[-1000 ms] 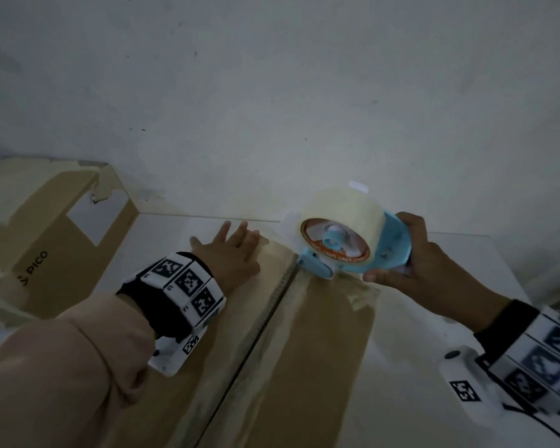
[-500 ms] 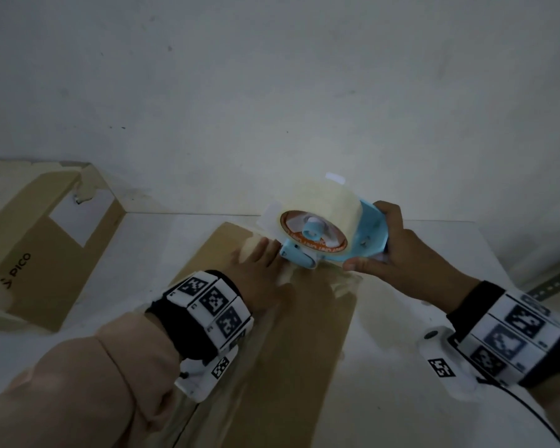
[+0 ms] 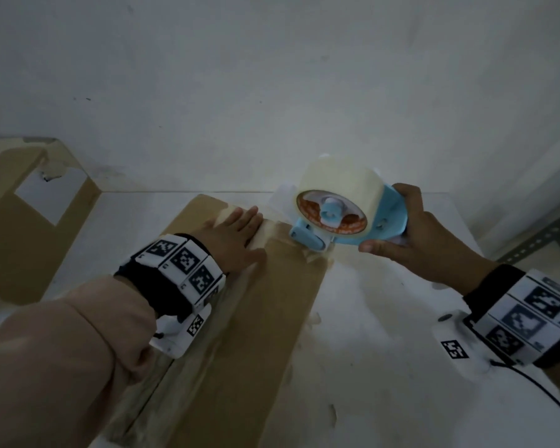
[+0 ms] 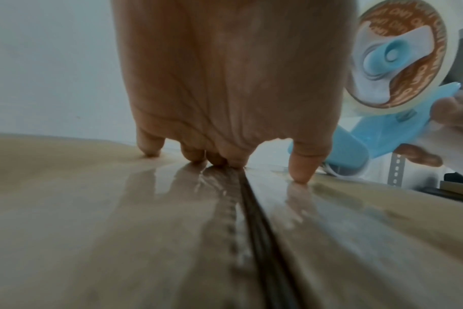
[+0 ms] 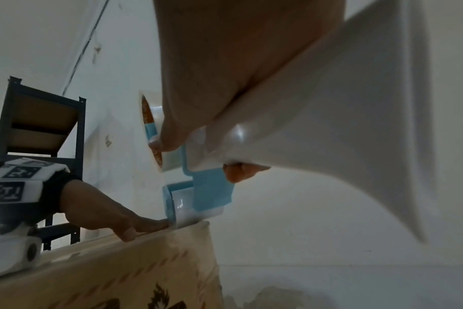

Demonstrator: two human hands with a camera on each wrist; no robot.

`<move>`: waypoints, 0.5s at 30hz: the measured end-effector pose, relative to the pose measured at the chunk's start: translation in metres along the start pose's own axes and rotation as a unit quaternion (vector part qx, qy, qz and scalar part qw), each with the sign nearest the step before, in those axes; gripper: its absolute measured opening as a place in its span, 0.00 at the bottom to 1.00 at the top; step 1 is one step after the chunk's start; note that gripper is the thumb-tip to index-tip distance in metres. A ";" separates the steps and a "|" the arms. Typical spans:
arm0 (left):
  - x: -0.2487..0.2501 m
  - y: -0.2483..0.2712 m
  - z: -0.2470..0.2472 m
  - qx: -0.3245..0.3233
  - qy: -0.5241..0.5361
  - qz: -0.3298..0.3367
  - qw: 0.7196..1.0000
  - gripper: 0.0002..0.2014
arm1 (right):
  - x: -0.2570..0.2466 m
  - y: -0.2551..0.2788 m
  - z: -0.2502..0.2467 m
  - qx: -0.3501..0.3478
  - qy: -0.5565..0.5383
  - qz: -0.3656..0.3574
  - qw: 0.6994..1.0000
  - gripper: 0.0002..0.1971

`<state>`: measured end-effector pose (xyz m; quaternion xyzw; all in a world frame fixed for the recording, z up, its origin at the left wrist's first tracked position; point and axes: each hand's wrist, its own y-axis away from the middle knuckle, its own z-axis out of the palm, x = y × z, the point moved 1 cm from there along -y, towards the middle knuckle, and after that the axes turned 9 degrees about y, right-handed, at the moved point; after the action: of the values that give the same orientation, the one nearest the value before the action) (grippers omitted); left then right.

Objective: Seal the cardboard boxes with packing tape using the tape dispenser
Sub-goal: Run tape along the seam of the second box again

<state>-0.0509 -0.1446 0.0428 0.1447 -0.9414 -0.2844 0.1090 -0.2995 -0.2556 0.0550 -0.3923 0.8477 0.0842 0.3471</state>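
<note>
My right hand [image 3: 411, 240] grips the tape dispenser [image 3: 340, 218], nose down-left at the box [image 3: 240, 334] seam running away from me; left hand [image 3: 236, 237] presses flat

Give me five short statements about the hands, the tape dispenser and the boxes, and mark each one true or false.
1. The right hand grips the blue tape dispenser. True.
2. The left hand is lifted clear of the cardboard box. False: its fingers press flat on the box top, over the taped seam.
3. The dispenser's front end is at the far end of the box, beside the left fingertips. True.
4. The tape roll is dark brown. False: the tape is pale and translucent, on an orange core.
5. A second box sits to the left. True.
</note>
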 end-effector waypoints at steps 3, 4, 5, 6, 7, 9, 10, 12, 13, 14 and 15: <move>0.000 0.001 0.000 -0.002 0.002 -0.008 1.000 0.35 | 0.008 0.005 -0.004 0.009 -0.004 0.001 1.000 0.44; 0.000 0.001 0.000 -0.003 0.002 -0.010 1.000 0.35 | 0.012 0.010 -0.007 0.016 -0.008 0.005 1.000 0.45; 0.000 0.000 -0.001 -0.004 0.002 -0.011 1.000 0.35 | 0.017 0.015 -0.011 0.022 -0.010 0.008 1.000 0.46; 0.000 0.000 -0.001 -0.005 0.002 -0.011 1.000 0.35 | 0.023 0.023 -0.015 0.026 -0.009 0.011 1.000 0.48; 0.001 0.000 -0.002 -0.008 0.002 -0.012 1.000 0.35 | 0.028 0.030 -0.018 0.028 -0.009 0.014 0.999 0.48; 0.002 0.001 -0.002 -0.011 0.002 -0.014 1.000 0.35 | 0.039 0.047 -0.021 0.023 -0.011 0.023 0.999 0.49; 0.003 0.001 -0.002 -0.012 0.001 -0.015 1.000 0.35 | 0.042 0.053 -0.022 0.022 -0.008 0.025 0.999 0.49; 0.003 0.000 -0.002 -0.014 0.000 -0.018 1.000 0.34 | 0.046 0.060 -0.021 0.030 -0.001 0.020 0.999 0.46; 0.003 0.000 -0.001 -0.013 0.000 -0.019 1.000 0.34 | 0.047 0.061 -0.020 0.035 0.002 0.016 0.999 0.45; 0.003 0.000 -0.001 -0.012 -0.001 -0.020 1.000 0.34 | 0.046 0.060 -0.018 0.037 0.006 0.011 0.999 0.44; 0.003 0.000 0.000 -0.011 -0.001 -0.021 1.000 0.34 | 0.045 0.060 -0.016 0.038 0.009 0.005 0.999 0.43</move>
<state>-0.0537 -0.1455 0.0430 0.1627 -0.9352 -0.2969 0.1041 -0.3711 -0.2488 0.0295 -0.3751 0.8555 0.0505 0.3533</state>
